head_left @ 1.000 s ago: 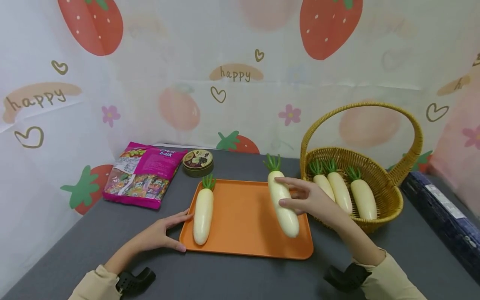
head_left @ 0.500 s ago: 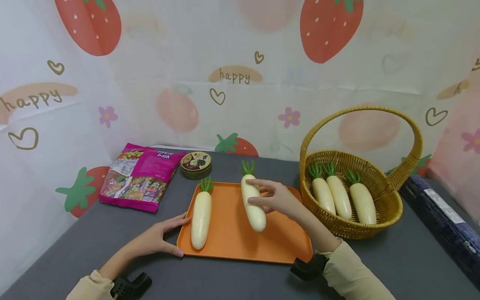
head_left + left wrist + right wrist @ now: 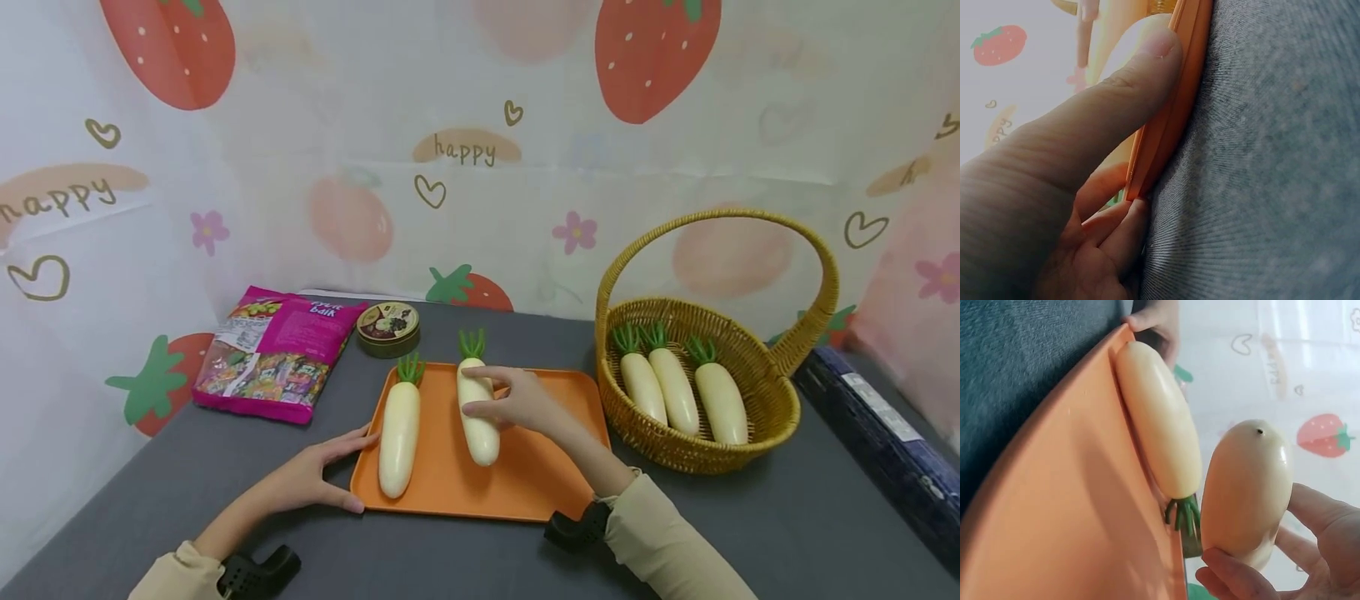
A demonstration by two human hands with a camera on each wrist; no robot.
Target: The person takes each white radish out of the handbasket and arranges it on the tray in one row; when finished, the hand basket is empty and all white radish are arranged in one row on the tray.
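Observation:
In the head view my right hand point(image 3: 517, 402) holds a white radish point(image 3: 478, 421) with green leaf stubs, pinched between thumb and fingers above the middle of the orange tray point(image 3: 536, 487). The right wrist view shows this radish point(image 3: 1247, 487) end-on, apart from the tray, with its shadow on the tray floor. A second white radish point(image 3: 400, 437) lies along the tray's left side. My left hand point(image 3: 303, 479) touches the tray's near left corner, fingers on the left rim and thumb at the front. In the left wrist view the thumb point(image 3: 1116, 90) lies straight against the rim.
A wicker basket point(image 3: 697, 457) with a tall handle stands right of the tray, holding 3 white radishes point(image 3: 722, 404). Behind the tray's left side are a pink snack bag point(image 3: 281, 354) and a round tin point(image 3: 388, 329). A dark blue package point(image 3: 885, 442) lies at far right.
My right hand has carried the radish leftward from the tray's right side to above its middle, and slightly lower. The left hand has stayed at the tray corner.

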